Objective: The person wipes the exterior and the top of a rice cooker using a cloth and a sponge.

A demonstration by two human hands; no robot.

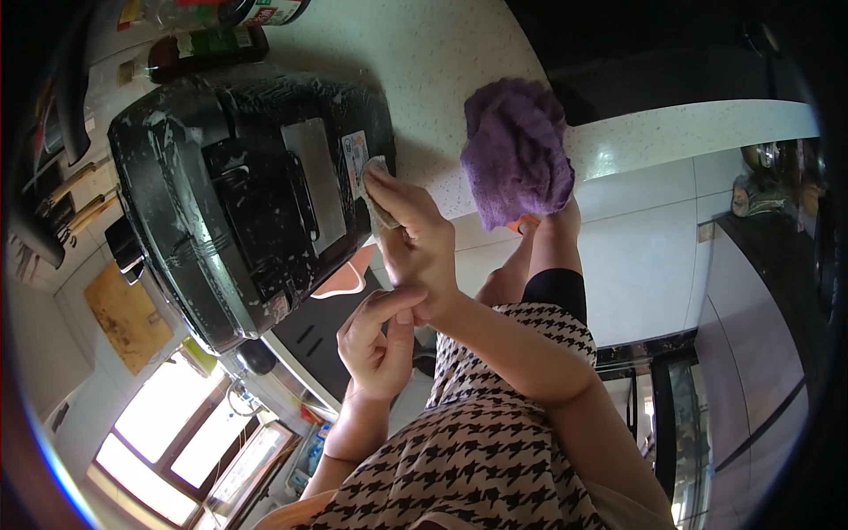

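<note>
A black kitchen appliance (245, 192) with white foam spread over its casing stands on the speckled countertop (424, 79). My right hand (414, 232) pinches a thin, greyish scrubbing cloth (381, 205) against the appliance's side, by a printed label (356, 162). Just below, my left hand (381, 344) is loosely curled, its fingertips at my right wrist and nothing visible in it. A crumpled purple cloth (517, 152) hangs over the counter edge, to the right of the appliance.
Bottles (205, 53) stand behind the appliance. Knives (79, 199) and a wooden cutting board (129, 318) are at the left wall. A black glossy surface (662, 59) lies at the upper right. A pinkish container (344, 275) shows beneath the appliance's near side.
</note>
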